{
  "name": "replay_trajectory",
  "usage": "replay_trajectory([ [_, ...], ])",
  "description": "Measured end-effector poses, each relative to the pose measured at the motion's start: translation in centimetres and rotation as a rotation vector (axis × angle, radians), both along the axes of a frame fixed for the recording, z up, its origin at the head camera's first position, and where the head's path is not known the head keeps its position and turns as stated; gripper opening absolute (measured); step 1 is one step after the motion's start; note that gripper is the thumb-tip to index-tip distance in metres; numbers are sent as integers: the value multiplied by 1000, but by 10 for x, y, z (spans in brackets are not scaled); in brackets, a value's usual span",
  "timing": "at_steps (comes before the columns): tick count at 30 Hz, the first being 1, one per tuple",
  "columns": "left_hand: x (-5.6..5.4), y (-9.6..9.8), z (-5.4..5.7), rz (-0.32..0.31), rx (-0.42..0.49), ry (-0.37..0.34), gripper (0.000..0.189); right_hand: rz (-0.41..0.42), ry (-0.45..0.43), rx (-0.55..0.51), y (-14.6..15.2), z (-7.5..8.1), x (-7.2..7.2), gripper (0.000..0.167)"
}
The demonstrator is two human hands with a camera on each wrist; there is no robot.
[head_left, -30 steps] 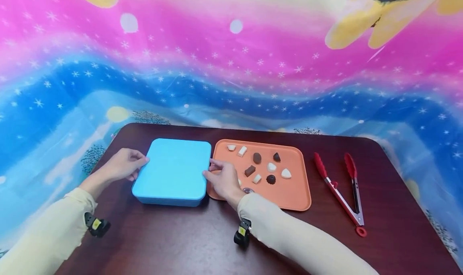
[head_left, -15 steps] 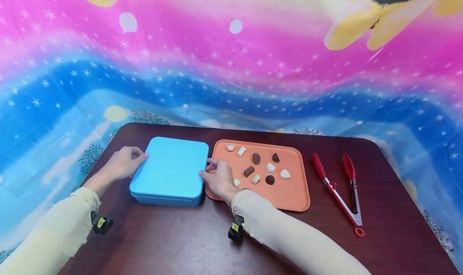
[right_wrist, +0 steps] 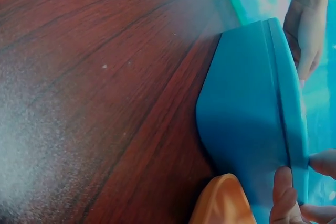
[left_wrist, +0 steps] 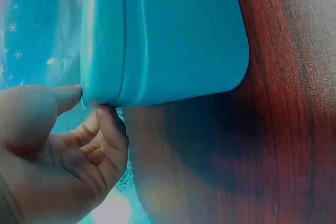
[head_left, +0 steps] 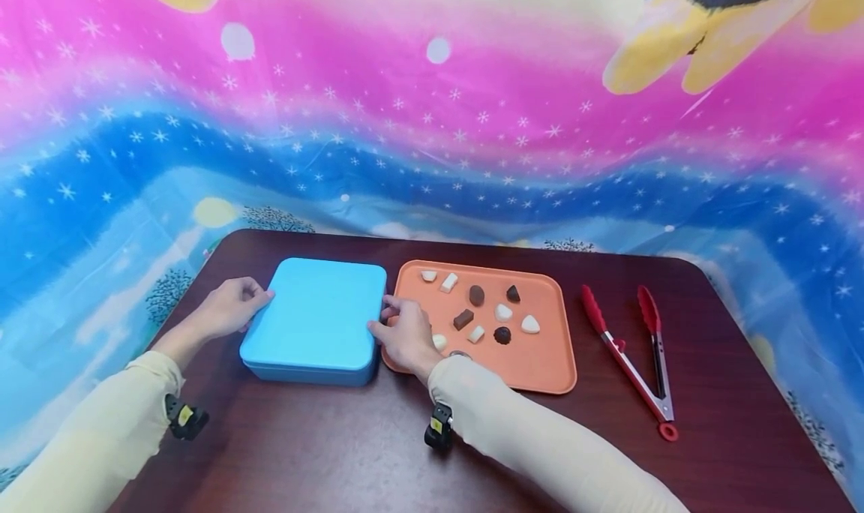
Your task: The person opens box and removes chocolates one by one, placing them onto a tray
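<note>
A light blue square box (head_left: 307, 376) stands on the dark table with its flat lid (head_left: 320, 310) on top. My left hand (head_left: 232, 307) pinches the lid's left edge; in the left wrist view the thumb is at the upper edge and the curled fingers are against the side. At the opposite edge, my right hand (head_left: 408, 337) grips the lid with the thumb above and fingertips at the seam (right_wrist: 287, 129). Beside the box, an orange tray (head_left: 540, 363) carries several brown and white chocolate-like pieces (head_left: 476, 295), partly hidden behind my right hand and sleeve.
Red-tipped tongs (head_left: 624, 361) lie spread to the right of the tray. The dark wooden table (head_left: 304, 453) has rounded back corners. A colourful patterned cloth (head_left: 378, 108) hangs behind it. Each sleeve carries a small black wrist camera (head_left: 439, 427).
The lid and both hands have shifted slightly to the left in the head view. Both hands keep hold of the lid's sides. The tray pieces and tongs lie as before.
</note>
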State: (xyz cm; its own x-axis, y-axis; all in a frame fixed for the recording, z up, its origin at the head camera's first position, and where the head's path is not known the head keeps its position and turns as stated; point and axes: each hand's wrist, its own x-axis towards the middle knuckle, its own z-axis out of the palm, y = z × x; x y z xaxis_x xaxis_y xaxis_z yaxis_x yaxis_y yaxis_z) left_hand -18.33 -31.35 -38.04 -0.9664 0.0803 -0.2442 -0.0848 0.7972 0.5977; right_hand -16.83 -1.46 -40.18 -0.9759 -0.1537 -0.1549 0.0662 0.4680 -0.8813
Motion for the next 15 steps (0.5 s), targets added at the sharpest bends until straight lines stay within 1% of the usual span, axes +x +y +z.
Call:
replay_trajectory([
  [5,-1,-3,-4,-10,40,-13,41,17,23,8,1,-3,0,53],
  [11,1,-6,-6,-6,34,-51,45,32,48,27,-1,-4,1,55],
  [13,1,-7,-7,-8,41,-48,44,42,54,32,-1,-5,1,56],
  [15,0,-8,-9,-11,54,-38,42,66,64,44,1,-5,-1,61],
])
